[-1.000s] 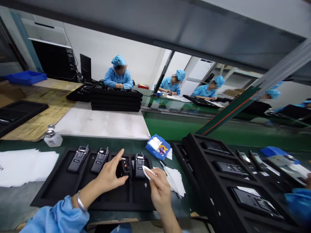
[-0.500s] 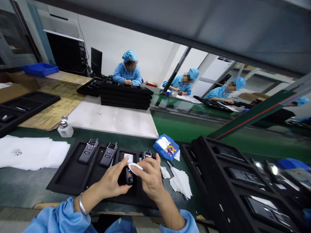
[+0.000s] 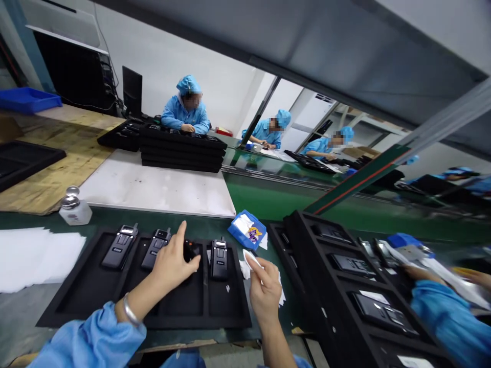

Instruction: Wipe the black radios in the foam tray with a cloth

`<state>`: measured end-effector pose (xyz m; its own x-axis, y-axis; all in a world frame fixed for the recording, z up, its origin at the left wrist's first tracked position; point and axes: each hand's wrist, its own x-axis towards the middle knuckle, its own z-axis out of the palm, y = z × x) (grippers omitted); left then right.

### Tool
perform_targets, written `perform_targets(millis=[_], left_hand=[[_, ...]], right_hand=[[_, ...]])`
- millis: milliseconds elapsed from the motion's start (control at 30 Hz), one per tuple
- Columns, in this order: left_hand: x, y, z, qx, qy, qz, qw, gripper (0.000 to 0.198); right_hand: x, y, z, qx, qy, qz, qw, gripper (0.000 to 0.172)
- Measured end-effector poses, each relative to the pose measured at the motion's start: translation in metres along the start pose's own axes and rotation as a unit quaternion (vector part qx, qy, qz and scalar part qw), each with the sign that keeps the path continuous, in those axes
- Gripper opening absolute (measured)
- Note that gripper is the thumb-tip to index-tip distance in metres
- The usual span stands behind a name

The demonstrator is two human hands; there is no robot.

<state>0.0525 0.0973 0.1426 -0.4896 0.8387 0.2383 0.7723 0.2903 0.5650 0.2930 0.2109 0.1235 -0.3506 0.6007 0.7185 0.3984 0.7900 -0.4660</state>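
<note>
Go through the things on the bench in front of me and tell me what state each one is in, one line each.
left hand: gripping a black radio over the black tray
right hand: pinching a white wipe
radios in tray: three lying flat in their slots
blue packet: open, white wipes showing
bottle: upright, capped
stacked trays: piled, radios on top

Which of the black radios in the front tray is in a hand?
The third radio from the left, held by the left hand. The other three lie flat in their slots, untouched; the right hand holds a white wipe.
</note>
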Motion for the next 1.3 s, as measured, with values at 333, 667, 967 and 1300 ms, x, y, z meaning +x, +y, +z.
perform_targets(millis=[333,667,967,1300], left_hand=[[0.063,0.054,0.031,0.216,-0.095,-0.011,0.972,0.090],[0.062,0.104,0.078,0.156,-0.166,0.010,0.974,0.102],[-0.017,0.053,0.050,-0.212,-0.117,0.253,0.937,0.109],[-0.036,0.040,0.053,-0.230,-0.044,0.298,0.926,0.101]], right_hand=[[-0.054,0.017,-0.031,-0.009,0.003,0.063,0.998,0.040],[-0.049,0.018,-0.034,0.036,-0.011,0.041,0.998,0.044],[-0.003,-0.003,-0.039,0.110,-0.089,-0.067,0.988,0.049],[0.021,-0.013,-0.032,0.008,-0.167,-0.164,0.972,0.043]])
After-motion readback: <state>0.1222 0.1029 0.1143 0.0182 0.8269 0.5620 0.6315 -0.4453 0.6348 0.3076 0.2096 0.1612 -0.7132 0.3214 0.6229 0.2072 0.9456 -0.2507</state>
